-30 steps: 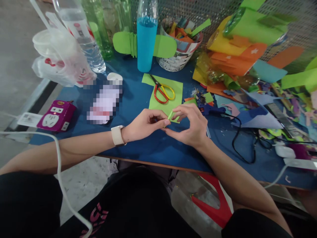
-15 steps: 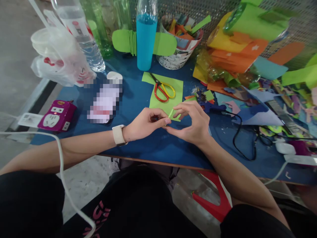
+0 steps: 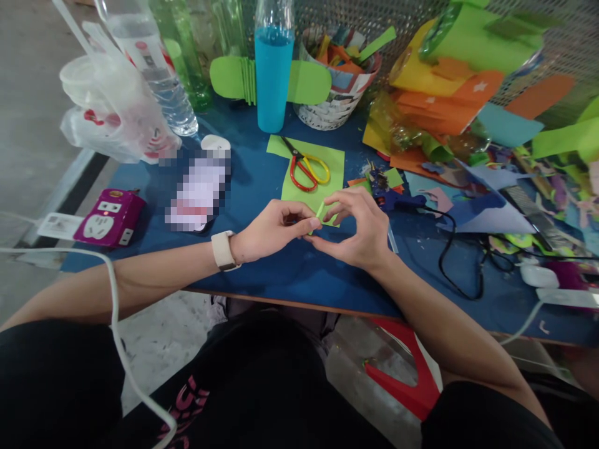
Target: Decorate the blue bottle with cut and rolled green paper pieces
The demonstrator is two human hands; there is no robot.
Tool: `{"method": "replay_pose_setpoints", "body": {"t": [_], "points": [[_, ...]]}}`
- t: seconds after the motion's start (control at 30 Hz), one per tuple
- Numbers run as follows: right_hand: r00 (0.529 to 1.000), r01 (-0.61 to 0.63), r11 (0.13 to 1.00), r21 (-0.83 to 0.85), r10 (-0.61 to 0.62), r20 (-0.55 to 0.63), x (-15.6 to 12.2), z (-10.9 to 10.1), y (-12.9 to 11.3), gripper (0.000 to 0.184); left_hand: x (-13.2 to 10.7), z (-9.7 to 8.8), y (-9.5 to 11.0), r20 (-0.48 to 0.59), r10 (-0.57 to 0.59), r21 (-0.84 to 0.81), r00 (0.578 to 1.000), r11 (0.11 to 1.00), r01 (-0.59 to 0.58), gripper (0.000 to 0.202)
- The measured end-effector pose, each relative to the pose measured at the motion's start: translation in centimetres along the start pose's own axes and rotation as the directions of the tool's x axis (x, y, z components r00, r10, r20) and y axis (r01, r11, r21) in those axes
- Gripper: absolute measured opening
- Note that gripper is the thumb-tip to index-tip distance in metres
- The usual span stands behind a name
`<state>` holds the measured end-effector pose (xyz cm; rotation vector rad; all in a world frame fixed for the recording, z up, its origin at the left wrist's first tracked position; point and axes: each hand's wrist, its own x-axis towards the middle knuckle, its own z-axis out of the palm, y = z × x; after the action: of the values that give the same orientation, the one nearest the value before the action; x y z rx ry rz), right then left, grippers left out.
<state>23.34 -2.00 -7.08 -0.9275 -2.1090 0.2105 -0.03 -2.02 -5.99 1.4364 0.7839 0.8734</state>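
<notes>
A small folded strip of light green paper (image 3: 321, 211) is held up near the table's front edge. My left hand (image 3: 274, 232) pinches it between thumb and bent fingers. Round the same strip curve the fingers of my right hand (image 3: 362, 227), its thumb at the lower end and its index fingertip by the upper end. Just behind the hands lies a green paper sheet (image 3: 336, 194), partly covered by the right fingers. On that sheet rest scissors (image 3: 299, 157) with one red and one yellow handle.
A bottle of blue liquid (image 3: 272, 81) stands at the back, beside a woven paper basket (image 3: 327, 112) of scraps. To the left are a phone (image 3: 199, 187), a purple power socket (image 3: 110, 217) and a bagged cup (image 3: 116, 125). Paper scraps and a black cable (image 3: 452, 249) lie right.
My right hand has shifted slightly left and its fingers sit closer round the green strip. More of the strip shows between the hands. The view has moved a little.
</notes>
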Motion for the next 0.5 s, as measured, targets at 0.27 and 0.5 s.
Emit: {"method": "replay_pose_setpoints", "body": {"t": [0.27, 0.5], "points": [[0.999, -0.010, 1.000, 0.022, 0.011, -0.049, 0.5, -0.2, -0.1, 0.050, 0.2, -0.7, 0.6, 0.046, 0.087, 0.194, 0.995, 0.976, -0.094, 0.035], [0.989, -0.131, 0.989, 0.068, 0.136, -0.065, 1.5, -0.5, 1.1, 0.059, 0.6, -2.0, 0.7, -0.003, 0.233, 0.482, 0.973, 0.853, -0.202, 0.027]]}}
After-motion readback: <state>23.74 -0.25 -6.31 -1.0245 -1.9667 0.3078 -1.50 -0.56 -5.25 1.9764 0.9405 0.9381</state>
